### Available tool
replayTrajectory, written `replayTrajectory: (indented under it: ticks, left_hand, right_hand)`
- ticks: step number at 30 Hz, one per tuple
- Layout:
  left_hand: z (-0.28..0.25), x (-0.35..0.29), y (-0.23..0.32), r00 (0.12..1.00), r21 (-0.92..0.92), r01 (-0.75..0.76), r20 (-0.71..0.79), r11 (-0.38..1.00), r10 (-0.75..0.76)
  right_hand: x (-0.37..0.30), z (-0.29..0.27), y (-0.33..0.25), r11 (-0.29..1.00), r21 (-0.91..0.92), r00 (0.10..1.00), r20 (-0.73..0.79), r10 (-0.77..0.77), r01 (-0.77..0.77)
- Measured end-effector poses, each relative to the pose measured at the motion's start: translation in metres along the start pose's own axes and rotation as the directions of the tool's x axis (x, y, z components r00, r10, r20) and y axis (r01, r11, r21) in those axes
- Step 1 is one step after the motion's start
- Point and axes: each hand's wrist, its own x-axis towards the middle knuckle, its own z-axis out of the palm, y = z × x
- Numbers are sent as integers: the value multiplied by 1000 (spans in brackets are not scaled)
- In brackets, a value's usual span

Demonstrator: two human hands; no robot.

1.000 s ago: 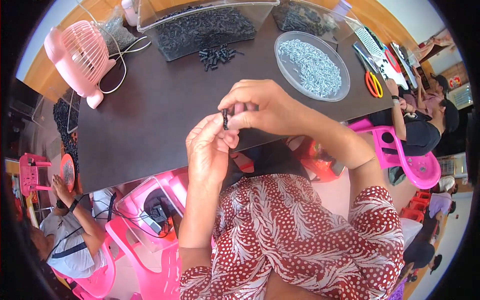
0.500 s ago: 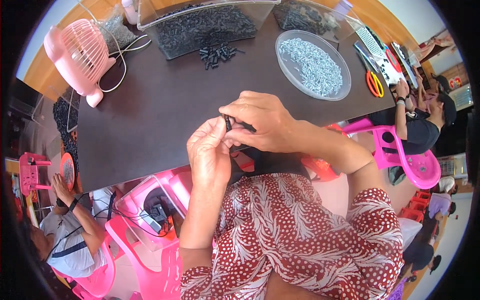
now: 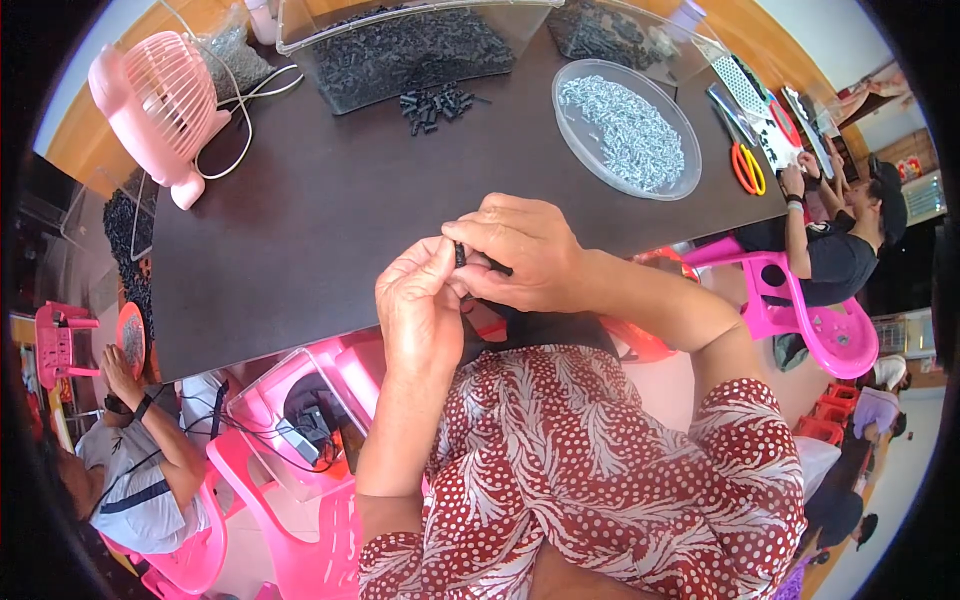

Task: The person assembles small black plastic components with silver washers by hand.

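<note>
Currently our left fingers (image 3: 436, 268) and right fingers (image 3: 482, 237) clamp a black piece (image 3: 459, 255). Left of the silvery-bit tray (image 3: 588, 150), a bin (image 3: 287, 48) holds black parts (image 3: 425, 50); the desk edge (image 3: 270, 350) runs nearer us.

Head-worn fisheye, looking down, close over left hand (image 3: 418, 295), right hand (image 3: 525, 250) and dark table (image 3: 300, 230)

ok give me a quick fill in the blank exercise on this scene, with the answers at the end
The left hand and right hand meet at a small part coloured ____.
The round dish of silvery pieces stands toward the person's ____ side of the table.
The fan is coloured ____.

Missing words: black, right, pink.
</note>
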Motion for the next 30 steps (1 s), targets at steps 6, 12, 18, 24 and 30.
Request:
replayTrajectory:
  ticks: [6,12,18,24,30]
  left_hand:
    - [5,1,0,1000,-95,3,-25,995,-5]
    - [-2,1,-3,999,-132,35,22,991,-33]
    - [-8,1,-5,998,-74,45,41,996,-42]
    - [-10,1,-3,997,-51,62,42,997,-60]
    - [-12,-1,-4,989,-113,135,70,984,-128]
  right_hand:
    - [-4,0,3,996,76,999,-9,53,-52]
    - [-8,-1,4,993,88,997,-12,79,-78]
    - [-11,4,6,999,37,999,-31,11,-9]
    - [-9,7,7,997,-47,997,-45,-64,62]
    - [-8,4,5,991,-105,996,1,-84,83]
